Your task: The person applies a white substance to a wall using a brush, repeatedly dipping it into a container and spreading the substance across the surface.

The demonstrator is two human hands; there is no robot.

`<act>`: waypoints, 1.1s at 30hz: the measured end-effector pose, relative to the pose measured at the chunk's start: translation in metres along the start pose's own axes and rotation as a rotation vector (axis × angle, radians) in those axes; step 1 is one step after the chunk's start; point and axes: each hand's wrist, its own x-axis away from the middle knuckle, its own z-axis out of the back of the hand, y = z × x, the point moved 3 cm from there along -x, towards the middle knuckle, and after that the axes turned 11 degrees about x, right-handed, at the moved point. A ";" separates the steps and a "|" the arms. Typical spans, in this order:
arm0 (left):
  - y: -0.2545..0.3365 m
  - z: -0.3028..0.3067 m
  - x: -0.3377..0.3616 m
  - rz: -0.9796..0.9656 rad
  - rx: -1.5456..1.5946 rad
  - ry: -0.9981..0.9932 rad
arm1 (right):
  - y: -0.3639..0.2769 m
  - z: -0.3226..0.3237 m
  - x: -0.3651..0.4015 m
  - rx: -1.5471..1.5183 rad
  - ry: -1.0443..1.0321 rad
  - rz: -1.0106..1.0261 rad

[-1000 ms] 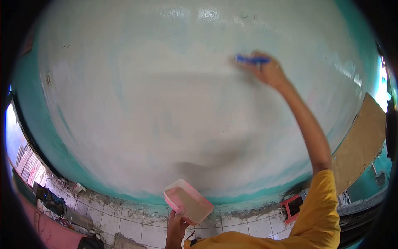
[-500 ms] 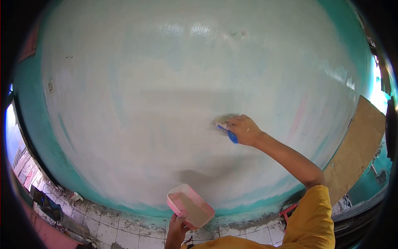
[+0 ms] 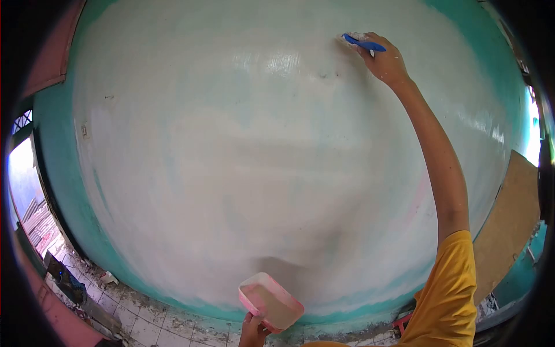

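High on the wall point(image 3: 260, 133), my right hand point(image 3: 386, 58) is closed round a paintbrush point(image 3: 365, 44) with a blue handle. Its bristle end is at the wall surface, mostly hidden by the handle and fingers. White flecks dot the hand. Low in front of me, my left hand point(image 3: 254, 328) grips the near left edge of a pink-and-white plastic tub point(image 3: 292, 317). Pale, whitish paint point(image 3: 277, 303) lies inside the tub. The wall is coated in patchy white, with green showing around its edges and faintly through the middle.
A brown board point(image 3: 509, 214) leans against the wall at the right. Dirty white tiles point(image 3: 144, 329) run along the wall's foot, with a dark object point(image 3: 66, 280) at the lower left. A red item point(image 3: 403, 324) stands near my right side. A doorway point(image 3: 29, 191) opens at the far left.
My right hand has swept the brush upward from mid-wall to high on the wall, straightening the arm. The view has tilted up slightly. The tub stays in my left hand.
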 end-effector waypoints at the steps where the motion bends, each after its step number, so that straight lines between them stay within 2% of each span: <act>1: 0.002 -0.009 -0.003 -0.007 0.005 -0.005 | 0.002 -0.001 -0.003 0.022 0.020 0.029; 3: 0.009 -0.024 0.003 0.080 0.034 0.181 | 0.000 -0.005 0.005 0.038 0.041 0.058; 6: 0.009 -0.031 0.000 0.058 0.042 0.218 | -0.042 0.003 0.059 0.104 -0.235 0.182; 7: 0.005 -0.030 -0.001 0.055 0.046 0.216 | -0.060 0.008 0.082 0.116 -0.367 0.241; 9: -0.002 -0.025 -0.004 -0.081 -0.005 0.006 | -0.089 0.017 0.125 -0.019 -0.453 0.389; 10: -0.002 -0.027 -0.009 -0.093 0.002 -0.006 | -0.090 0.021 0.124 -0.008 -0.442 0.398; 12: -0.003 -0.028 -0.002 -0.072 0.048 0.042 | -0.092 0.026 0.125 -0.256 -0.540 0.309; 13: 0.000 -0.033 0.001 -0.072 0.048 0.049 | -0.084 0.028 0.109 -0.195 -0.599 0.168; 14: 0.004 -0.038 0.002 -0.017 0.070 0.149 | -0.070 0.026 0.083 -0.132 -0.656 0.025; 15: 0.005 -0.041 0.002 0.037 0.093 0.245 | -0.053 0.017 0.056 -0.150 -0.641 0.025; 16: 0.005 -0.045 0.003 0.035 0.094 0.247 | -0.034 0.006 0.030 -0.108 -0.678 -0.063; 17: 0.005 -0.047 0.002 0.032 0.123 0.283 | -0.010 -0.011 0.003 -0.072 -0.630 -0.067; 18: 0.006 -0.049 0.000 0.030 0.153 0.321 | 0.012 -0.025 -0.024 -0.064 -0.465 0.000; 20: -0.006 -0.038 -0.003 0.015 0.152 0.319 | 0.020 -0.017 -0.066 0.020 -0.297 -0.009; 21: -0.007 -0.038 -0.006 0.008 0.154 0.311 | 0.026 -0.023 -0.079 0.016 -0.296 -0.012; 23: -0.006 -0.041 -0.005 0.030 0.144 0.344 | 0.031 -0.021 -0.098 0.146 -0.037 -0.033; 27: -0.009 -0.043 -0.004 0.113 0.106 0.433 | 0.016 -0.020 -0.071 0.115 -0.104 -0.081; 29: -0.007 -0.048 -0.001 0.093 0.134 0.415 | -0.006 -0.027 -0.031 0.086 -0.115 0.135; 30: -0.007 -0.050 -0.002 0.070 0.159 0.397 | -0.016 -0.017 -0.021 0.091 -0.112 0.140; 32: -0.009 -0.053 -0.008 0.069 0.163 0.383 | -0.033 -0.005 -0.011 -0.071 -0.439 0.132; 33: -0.009 -0.053 -0.010 0.069 0.161 0.378 | -0.029 -0.005 -0.018 -0.067 -0.437 0.134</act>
